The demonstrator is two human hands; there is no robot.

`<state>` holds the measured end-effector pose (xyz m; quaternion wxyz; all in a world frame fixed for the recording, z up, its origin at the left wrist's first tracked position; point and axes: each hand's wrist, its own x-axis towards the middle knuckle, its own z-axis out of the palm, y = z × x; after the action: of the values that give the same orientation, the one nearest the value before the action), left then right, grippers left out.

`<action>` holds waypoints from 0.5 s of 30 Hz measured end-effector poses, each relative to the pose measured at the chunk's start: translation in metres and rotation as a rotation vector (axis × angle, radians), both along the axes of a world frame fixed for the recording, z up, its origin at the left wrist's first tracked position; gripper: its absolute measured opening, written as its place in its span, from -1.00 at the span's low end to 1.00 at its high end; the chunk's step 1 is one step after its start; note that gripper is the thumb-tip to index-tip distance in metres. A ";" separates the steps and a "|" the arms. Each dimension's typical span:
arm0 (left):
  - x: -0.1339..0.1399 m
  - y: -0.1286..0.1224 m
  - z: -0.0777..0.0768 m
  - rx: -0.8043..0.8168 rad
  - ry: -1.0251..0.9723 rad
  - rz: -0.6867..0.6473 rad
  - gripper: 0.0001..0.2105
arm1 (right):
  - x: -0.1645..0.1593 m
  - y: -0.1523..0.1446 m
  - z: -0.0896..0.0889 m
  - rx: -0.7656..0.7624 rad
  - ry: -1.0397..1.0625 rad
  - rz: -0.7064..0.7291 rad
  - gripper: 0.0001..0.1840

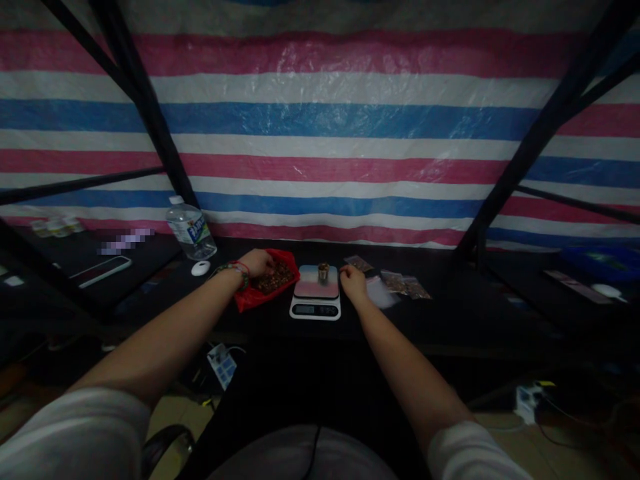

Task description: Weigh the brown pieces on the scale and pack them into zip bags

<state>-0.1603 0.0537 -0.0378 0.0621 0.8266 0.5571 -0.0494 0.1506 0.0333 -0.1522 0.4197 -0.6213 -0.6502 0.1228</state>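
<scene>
My left hand [261, 263] reaches into a red plastic bag [244, 298] that lies spread out. Its fingers are bent together at a heap of small brownish pieces [275, 279]; the kind of piece is too small to tell, and so is anything pinched. A white digital kitchen scale [316, 308] stands to the right of the bag. On its plate sits a small metal cup [323, 271], toward the far right corner. Beside the scale's right edge rests my right hand [353, 281], fingers curled in; whatever they may hold is hidden.
Clear zip bags [383, 293] lie right of my right hand, near several filled small bags [417, 289]. Behind the red bag stand a plastic bottle [191, 230] and a white mouse-like object [201, 268]. A phone [105, 270] lies far left. Black frame posts rise on both sides.
</scene>
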 end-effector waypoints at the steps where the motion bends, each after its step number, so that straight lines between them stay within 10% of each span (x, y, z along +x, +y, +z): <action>1: 0.005 -0.003 0.005 0.008 -0.030 -0.018 -0.73 | 0.000 0.000 0.000 -0.003 0.001 -0.001 -0.73; 6: 0.054 -0.023 0.017 0.067 -0.215 -0.226 -0.73 | 0.000 -0.001 0.002 -0.018 0.009 -0.004 -0.72; 15: 0.107 -0.042 -0.022 0.032 -0.174 -0.360 -0.82 | -0.001 -0.005 0.004 -0.019 -0.015 -0.015 -0.71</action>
<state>-0.0529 0.0121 -0.0594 0.0869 0.9150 0.3934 0.0208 0.1494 0.0287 -0.1483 0.4097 -0.6310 -0.6475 0.1214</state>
